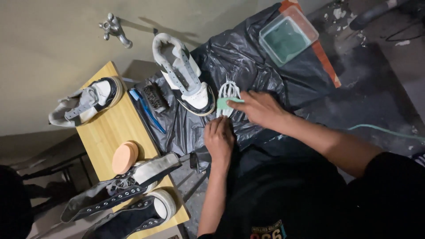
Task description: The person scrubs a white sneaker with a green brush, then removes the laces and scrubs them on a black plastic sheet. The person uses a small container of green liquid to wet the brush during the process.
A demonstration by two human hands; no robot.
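Two hands work mid-frame: the right hand (261,108) pinches a green brush (226,102) over white laces (227,92); the left hand (218,138) presses flat below. Short, gentle strokes seem best.

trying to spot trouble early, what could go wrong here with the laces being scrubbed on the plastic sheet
The white laces lie bunched on the crinkled black plastic sheet; under the small green brush in the right hand they could slide or tangle, though the left hand pins one end. The white shoe stands very close and could get splashed or knocked. The water tub sits on uneven folds and might tip.
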